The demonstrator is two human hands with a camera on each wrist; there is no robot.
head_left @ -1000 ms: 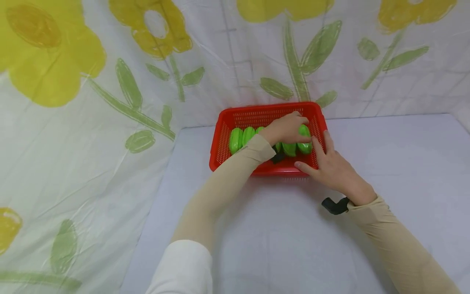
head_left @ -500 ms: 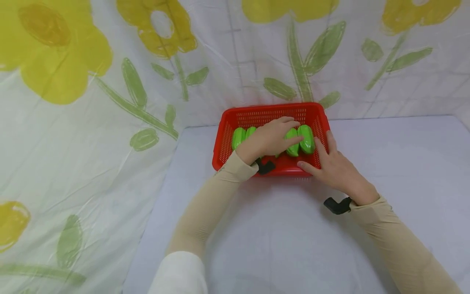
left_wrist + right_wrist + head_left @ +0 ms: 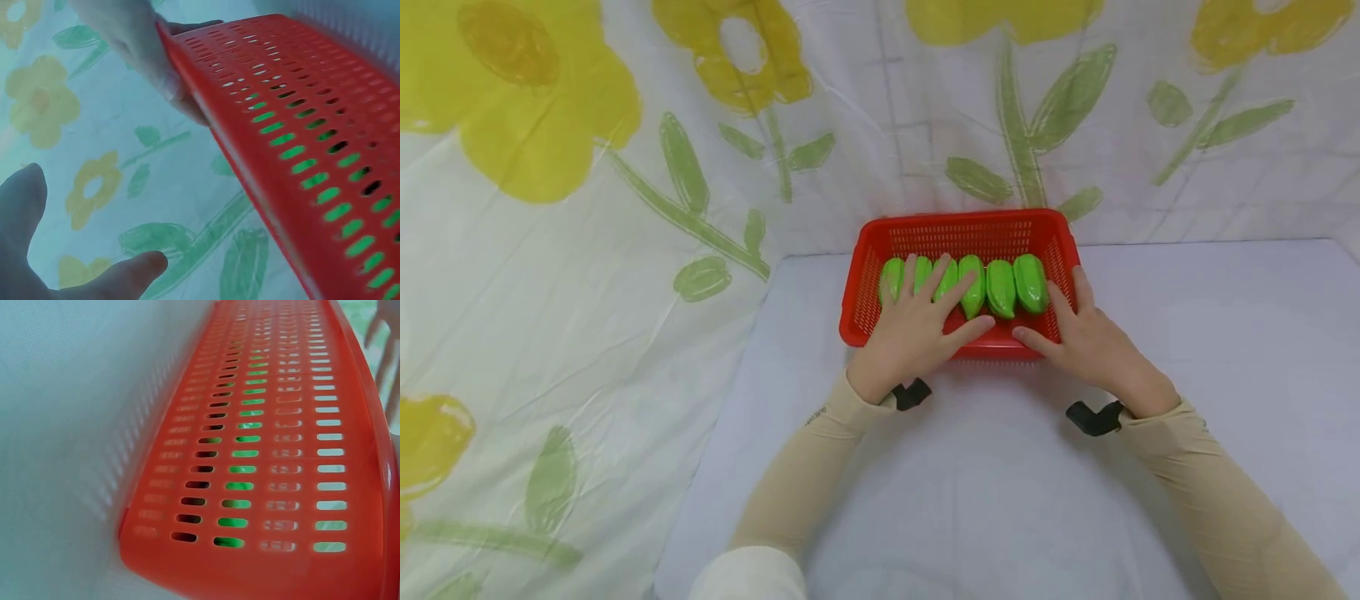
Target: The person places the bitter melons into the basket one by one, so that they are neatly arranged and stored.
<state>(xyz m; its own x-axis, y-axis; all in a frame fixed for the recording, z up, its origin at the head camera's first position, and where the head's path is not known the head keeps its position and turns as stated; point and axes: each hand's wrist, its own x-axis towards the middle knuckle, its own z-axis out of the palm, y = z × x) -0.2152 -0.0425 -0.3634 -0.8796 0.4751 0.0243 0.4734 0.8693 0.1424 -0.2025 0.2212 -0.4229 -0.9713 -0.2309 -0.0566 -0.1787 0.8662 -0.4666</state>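
Observation:
A red plastic basket (image 3: 895, 223) with slotted walls stands at the back of the table. Inside it, several glossy green star fruits (image 3: 1030, 283) lie side by side in a row, ridged and pointed at one end. My left hand (image 3: 913, 329) is spread over the basket's front left, palm down, and hides parts of the left fruits. At the front right corner my right hand (image 3: 1093, 346) rests on the rim, fingers spread and thumb over the front edge. In the left wrist view, left-hand fingers (image 3: 25, 200) stretch out apart from the basket wall.
Behind the basket hangs a white sheet with yellow flowers (image 3: 741, 50), also covering the left side. The white table (image 3: 985, 483) reaches toward me. A black wrist mount (image 3: 912, 394) sits at my left wrist, another mount (image 3: 1093, 418) at my right.
My left hand has drawn back from the right-hand fruits toward the front left, its fingers spreading. More of the fruit row now shows, more evenly lined up. My right hand has stayed at the corner.

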